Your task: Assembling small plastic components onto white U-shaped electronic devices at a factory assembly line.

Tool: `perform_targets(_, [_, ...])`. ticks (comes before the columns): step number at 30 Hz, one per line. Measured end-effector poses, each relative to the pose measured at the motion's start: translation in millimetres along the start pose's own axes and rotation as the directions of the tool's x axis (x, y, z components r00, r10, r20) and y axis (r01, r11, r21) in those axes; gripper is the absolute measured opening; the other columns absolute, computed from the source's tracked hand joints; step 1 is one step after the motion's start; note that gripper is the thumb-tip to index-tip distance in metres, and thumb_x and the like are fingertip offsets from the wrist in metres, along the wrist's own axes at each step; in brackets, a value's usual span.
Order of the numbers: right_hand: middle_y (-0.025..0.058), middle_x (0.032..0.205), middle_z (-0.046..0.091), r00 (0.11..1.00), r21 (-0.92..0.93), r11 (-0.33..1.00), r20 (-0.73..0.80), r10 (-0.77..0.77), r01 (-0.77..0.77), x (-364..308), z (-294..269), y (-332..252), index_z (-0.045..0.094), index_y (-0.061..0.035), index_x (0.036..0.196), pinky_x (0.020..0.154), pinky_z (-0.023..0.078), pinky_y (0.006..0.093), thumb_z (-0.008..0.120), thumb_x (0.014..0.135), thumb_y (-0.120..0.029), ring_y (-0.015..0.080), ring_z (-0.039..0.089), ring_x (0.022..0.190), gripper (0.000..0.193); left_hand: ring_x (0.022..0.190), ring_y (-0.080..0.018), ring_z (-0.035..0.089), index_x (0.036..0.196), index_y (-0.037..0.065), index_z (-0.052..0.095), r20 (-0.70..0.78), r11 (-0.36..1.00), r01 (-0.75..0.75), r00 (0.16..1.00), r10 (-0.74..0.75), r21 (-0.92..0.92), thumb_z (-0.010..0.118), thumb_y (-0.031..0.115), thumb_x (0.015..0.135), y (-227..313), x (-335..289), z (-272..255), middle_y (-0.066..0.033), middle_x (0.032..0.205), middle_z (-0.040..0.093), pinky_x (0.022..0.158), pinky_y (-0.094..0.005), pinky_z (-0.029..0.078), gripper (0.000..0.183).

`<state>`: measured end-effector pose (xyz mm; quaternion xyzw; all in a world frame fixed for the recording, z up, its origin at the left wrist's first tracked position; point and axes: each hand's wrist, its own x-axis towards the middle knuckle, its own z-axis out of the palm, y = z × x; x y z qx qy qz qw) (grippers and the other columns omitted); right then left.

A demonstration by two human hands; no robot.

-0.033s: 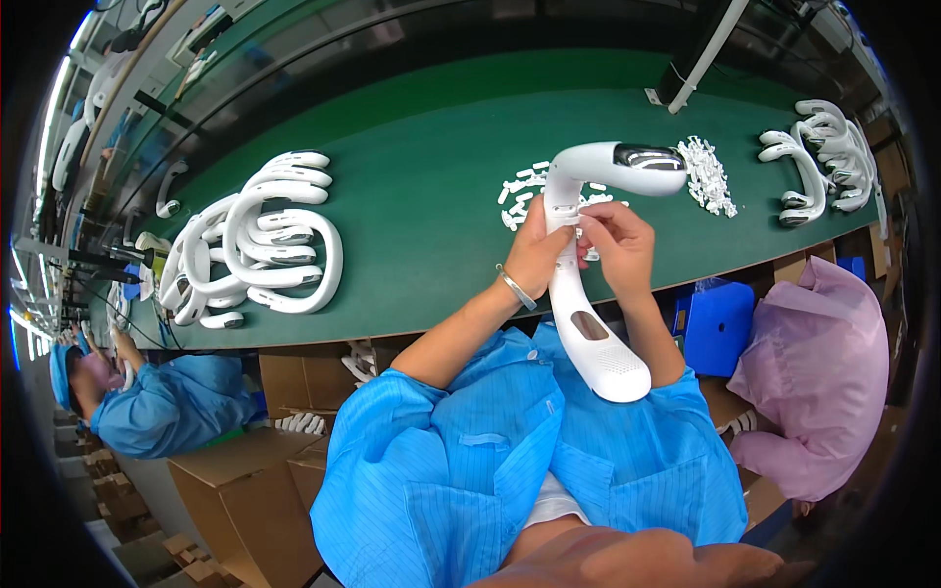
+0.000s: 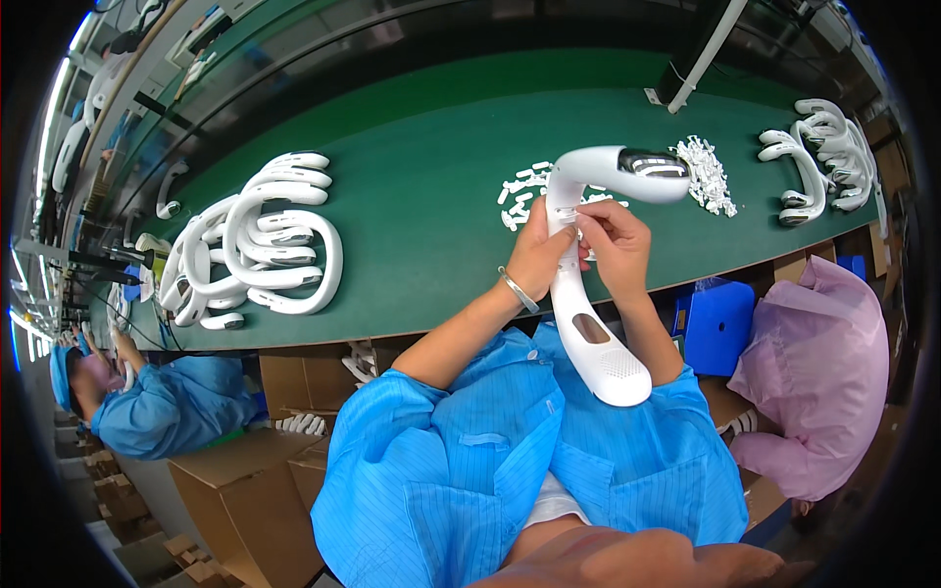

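A white, curved neckband device [image 2: 600, 338] is held up in front of me, tilted, with a glossy dark panel at its far end and a perforated grille at its near end. My left hand [image 2: 539, 250] is closed around its middle, the thumb lying across the body. My right hand [image 2: 616, 240] meets it from the other side, thumb and forefinger pinched together at a joint or slot. At those fingertips a small white piece [image 2: 569, 213] shows, partly hidden by the fingers. Behind the device, small white plastic parts [image 2: 522, 196] lie scattered on the green bench [image 2: 421, 225].
A heap of similar white devices [image 2: 284, 240] lies to the left, and another group [image 2: 833, 157] to the far right. More small parts are piled [image 2: 708, 176] near a white post [image 2: 711, 54]. A blue bin [image 2: 718, 328], cardboard boxes [image 2: 245, 490] and two people flank me.
The device has shifted slightly, its dark end a little right and down. My right fingertips have moved slightly left, closer against the device's middle. My left hand keeps its hold.
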<state>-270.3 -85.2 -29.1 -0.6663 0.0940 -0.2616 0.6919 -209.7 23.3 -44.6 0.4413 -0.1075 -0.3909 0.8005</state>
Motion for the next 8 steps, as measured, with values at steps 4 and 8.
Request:
perform_targets(4, [0.0044, 0.079, 0.06, 0.972, -0.207, 0.954, -0.041, -0.23, 0.217, -3.2, 6.5, 1.6, 0.064, 0.0036, 0.09, 0.046, 0.04, 0.0182, 0.061, 0.081, 0.005, 0.0051, 0.05, 0.055, 0.009, 0.074, -0.0178, 0.059, 0.126, 0.006, 0.032, 0.033, 0.997, -0.077, 0.997, 0.077, 0.0, 0.042, 0.001, 0.088, -1.2, -4.8, 1.6, -0.0113, 0.102, 0.053, 0.06, -0.0322, 0.054, 0.04])
perform_targets(8, [0.0063, 0.081, 0.062, 0.883, -0.287, 0.863, -0.099, -0.458, 0.415, -7.0, 8.5, 21.3, 0.065, 0.0026, 0.092, 0.044, 0.038, 0.0177, 0.061, 0.081, 0.005, 0.005, 0.049, 0.053, 0.011, 0.098, -0.0212, 0.054, 0.134, 0.008, 0.027, 0.099, 0.99, -0.14, 0.986, 0.137, 0.021, 0.045, 0.008, 0.09, -2.8, -8.2, -1.9, -0.013, 0.116, 0.049, 0.083, -0.0362, 0.046, 0.048])
